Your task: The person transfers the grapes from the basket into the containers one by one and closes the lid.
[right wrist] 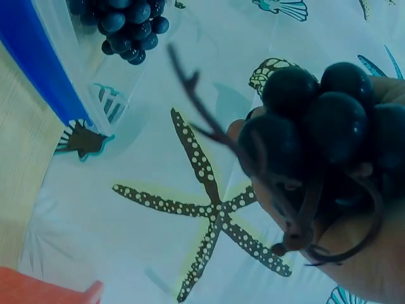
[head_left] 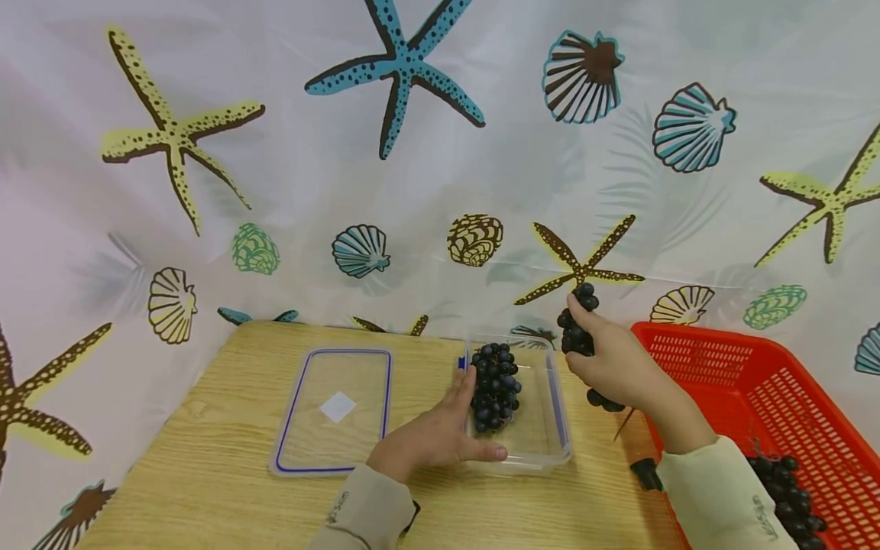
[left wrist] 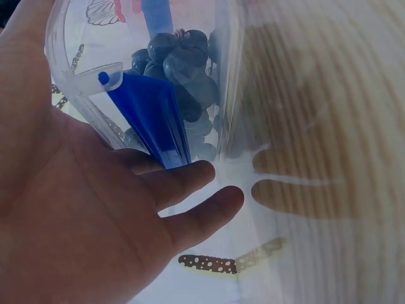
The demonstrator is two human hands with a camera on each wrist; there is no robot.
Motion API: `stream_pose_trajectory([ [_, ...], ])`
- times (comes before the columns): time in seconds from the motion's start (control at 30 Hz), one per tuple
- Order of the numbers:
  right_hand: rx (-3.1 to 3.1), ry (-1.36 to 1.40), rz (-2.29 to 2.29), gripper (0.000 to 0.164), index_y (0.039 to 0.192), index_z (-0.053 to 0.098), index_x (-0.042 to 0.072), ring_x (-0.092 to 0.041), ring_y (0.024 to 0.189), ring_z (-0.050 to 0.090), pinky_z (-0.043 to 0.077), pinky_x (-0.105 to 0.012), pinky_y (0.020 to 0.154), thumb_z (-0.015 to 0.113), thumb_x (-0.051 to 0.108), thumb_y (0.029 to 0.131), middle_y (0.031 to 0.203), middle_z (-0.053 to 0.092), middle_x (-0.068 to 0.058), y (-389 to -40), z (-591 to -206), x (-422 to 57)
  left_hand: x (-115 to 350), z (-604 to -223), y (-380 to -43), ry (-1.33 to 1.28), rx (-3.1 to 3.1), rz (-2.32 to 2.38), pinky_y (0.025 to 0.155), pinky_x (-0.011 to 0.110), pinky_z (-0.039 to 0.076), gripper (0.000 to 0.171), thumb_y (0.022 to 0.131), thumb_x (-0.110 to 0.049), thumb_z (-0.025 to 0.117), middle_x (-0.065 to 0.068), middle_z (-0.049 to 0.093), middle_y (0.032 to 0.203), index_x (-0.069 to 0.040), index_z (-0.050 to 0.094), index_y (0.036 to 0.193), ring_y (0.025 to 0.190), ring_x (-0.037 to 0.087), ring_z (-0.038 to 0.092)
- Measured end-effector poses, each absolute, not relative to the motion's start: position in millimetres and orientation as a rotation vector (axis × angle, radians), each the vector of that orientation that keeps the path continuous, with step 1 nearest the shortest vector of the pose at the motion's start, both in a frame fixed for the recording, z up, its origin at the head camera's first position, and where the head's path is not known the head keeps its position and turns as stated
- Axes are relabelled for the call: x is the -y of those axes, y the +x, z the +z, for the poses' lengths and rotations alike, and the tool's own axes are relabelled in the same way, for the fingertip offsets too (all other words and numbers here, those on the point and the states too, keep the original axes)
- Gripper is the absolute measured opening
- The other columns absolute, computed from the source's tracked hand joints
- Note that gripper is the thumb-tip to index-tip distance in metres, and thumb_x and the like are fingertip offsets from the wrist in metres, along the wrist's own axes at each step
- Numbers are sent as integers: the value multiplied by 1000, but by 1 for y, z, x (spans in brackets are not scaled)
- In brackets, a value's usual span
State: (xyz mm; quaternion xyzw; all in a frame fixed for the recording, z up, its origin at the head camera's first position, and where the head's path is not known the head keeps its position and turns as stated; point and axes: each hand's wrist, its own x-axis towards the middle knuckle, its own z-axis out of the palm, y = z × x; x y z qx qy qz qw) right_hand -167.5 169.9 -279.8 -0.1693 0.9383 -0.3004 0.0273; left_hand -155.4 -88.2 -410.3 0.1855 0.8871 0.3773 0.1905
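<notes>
A clear plastic food container (head_left: 536, 428) with blue clips (left wrist: 149, 111) stands on the table. One bunch of dark grapes (head_left: 493, 388) lies along its left side. My left hand (head_left: 440, 431) rests at that side, fingers fairly straight against the wall and the thumb over the front rim. Up and to the right of the container, my right hand (head_left: 619, 363) holds a second bunch of dark grapes (head_left: 577, 332) in its curled fingers. A bare brown stem (right wrist: 202, 107) sticks out of this bunch in the right wrist view.
Left of the container, a clear lid (head_left: 337, 447) with a blue seal lies flat on the wooden table (head_left: 206, 451). To the right sits a red plastic basket (head_left: 708, 359), with more dark grapes (head_left: 791, 496) in it. A sheet (head_left: 296, 168) printed with starfish and shells hangs behind.
</notes>
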Motion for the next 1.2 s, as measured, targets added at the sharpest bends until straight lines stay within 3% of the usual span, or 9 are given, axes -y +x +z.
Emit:
stream_pose_trajectory([
  [0.17, -2884, -523, -907, 82, 163, 12, 10, -19, 47, 48, 50, -40, 59, 62, 15, 98, 152, 39, -31, -173, -289, -159, 88, -410, -156, 509, -2484, 1064, 117, 56, 21, 126, 82, -64, 74, 8, -11, 167, -24, -15, 161, 152, 33, 5],
  [0.27, -2881, -523, -881, 83, 163, 10, 7, -36, 98, 67, 51, -50, 87, 63, 17, 99, 161, 24, -26, -178, -296, -152, 88, -410, -156, 511, -2486, 1060, 116, 56, 22, 126, 83, -64, 74, 9, -11, 167, -23, -15, 161, 152, 34, 6],
  [0.37, -2878, -501, -883, 83, 162, 10, 6, -43, 141, 36, 39, -57, 106, 62, 19, 99, 161, 24, -25, -183, -303, -145, 88, -410, -157, 512, -2483, 1064, 117, 56, 22, 126, 83, -64, 74, 9, -12, 167, -22, -15, 161, 152, 33, 5],
  [0.5, -2871, -444, -916, 84, 162, 10, 5, -42, 137, 42, 43, -55, 103, 62, 22, 99, 159, 28, -26, -191, -314, -138, 88, -410, -157, 514, -2477, 1073, 116, 57, 22, 126, 83, -63, 74, 8, -14, 167, -22, -15, 161, 152, 33, 4],
  [0.63, -2847, -386, -937, 83, 161, 11, 2, -38, 107, 61, 51, -45, 83, 61, 21, 98, 155, 33, -30, -199, -326, -132, 88, -410, -156, 518, -2467, 1084, 115, 57, 24, 125, 84, -63, 74, 7, -16, 167, -22, -15, 161, 152, 34, 5],
  [0.9, -2806, -339, -901, 80, 159, 14, -4, -25, 67, 53, 46, -40, 68, 61, 16, 98, 152, 38, -29, -210, -353, -124, 88, -408, -156, 516, -2449, 1094, 115, 59, 22, 124, 85, -61, 74, 5, -18, 166, -24, -16, 161, 152, 34, 4],
  [1.0, -2814, -351, -900, 78, 159, 16, -5, -35, 91, 64, 49, -45, 78, 61, 15, 98, 155, 33, -30, -212, -359, -121, 88, -408, -156, 521, -2447, 1086, 115, 59, 23, 124, 85, -62, 74, 6, -18, 166, -23, -16, 161, 152, 34, 4],
  [1.1, -2851, -357, -876, 73, 158, 21, -5, -48, 136, 40, 42, -56, 101, 60, 17, 100, 158, 25, -32, -212, -362, -119, 88, -408, -156, 524, -2441, 1088, 115, 59, 24, 124, 85, -62, 73, 7, -18, 166, -23, -16, 161, 152, 35, 5],
  [1.2, -2895, -381, -813, 67, 156, 30, -4, -50, 140, 32, 34, -62, 108, 59, 17, 101, 155, 28, -35, -212, -364, -117, 89, -409, -157, 528, -2442, 1088, 115, 57, 26, 124, 85, -63, 73, 8, -18, 166, -23, -16, 161, 151, 36, 8],
])
